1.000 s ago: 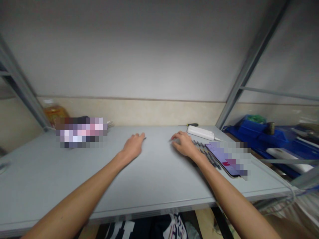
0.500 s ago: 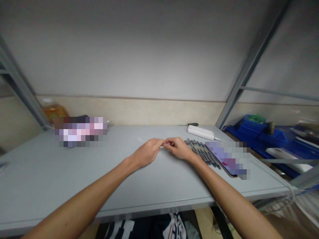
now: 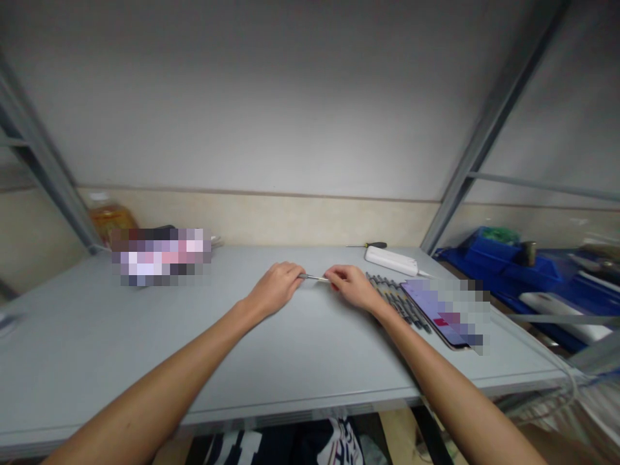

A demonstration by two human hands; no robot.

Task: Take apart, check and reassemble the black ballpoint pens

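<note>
Above the middle of the desk (image 3: 271, 361), my left hand (image 3: 277, 287) is closed around one end of a slim pen (image 3: 314, 278). Its thin shaft spans the gap between my hands, grey at the left and paler at the right. The fingertips of my right hand (image 3: 349, 284) pinch the pale right end. Which part of the pen that end is, I cannot make out. Just right of my right hand, several dark pens (image 3: 404, 303) lie side by side in a row, partly covered by that hand.
A phone or tablet (image 3: 431, 313), partly pixelated, lies beyond the pens at the right. A white power strip (image 3: 391, 260) and a screwdriver (image 3: 375, 245) rest near the back. At the back left are a pixelated bundle (image 3: 162, 257) and an amber bottle (image 3: 109, 216). Blue bins (image 3: 494, 245) stand past the right post.
My hands have drawn apart sideways from nearly touching, so more of the pen's thin shaft shows between them. The row of pens stays put; the view has shifted slightly.
</note>
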